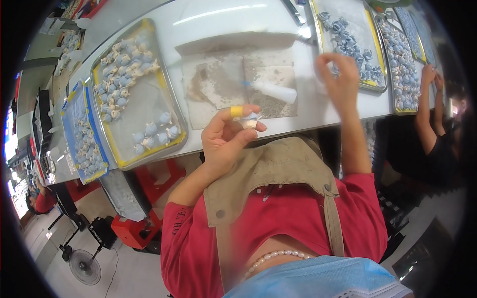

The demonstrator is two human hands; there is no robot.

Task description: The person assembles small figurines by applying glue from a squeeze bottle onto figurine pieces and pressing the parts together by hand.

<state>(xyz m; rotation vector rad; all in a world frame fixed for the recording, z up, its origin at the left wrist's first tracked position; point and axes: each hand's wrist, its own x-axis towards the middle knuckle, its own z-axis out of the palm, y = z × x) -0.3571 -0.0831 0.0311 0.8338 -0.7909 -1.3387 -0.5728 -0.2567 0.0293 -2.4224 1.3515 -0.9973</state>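
My left hand [221, 136], with yellow tape round one finger, pinches a small blue and cream figurine [251, 122] between thumb and fingers, above the table's near edge. My right hand [342, 82] is raised by the left rim of a metal tray [352, 11] that holds loose light-blue petal-like pieces [343, 39]. Its fingers are curled in and slightly blurred; whatever they may hold does not show. Between my hands, a white squeeze bottle [278, 92] with a blue tip lies on a stained cardboard sheet [213, 74].
At the left stands a yellow-edged tray [164, 94] of blue and cream figurines, beside a smaller blue tray [69, 116]. Another filled tray [397, 64] is at the right, near a co-worker's hands [430, 77]. Below the table are red stools [131, 231] and a fan [84, 265].
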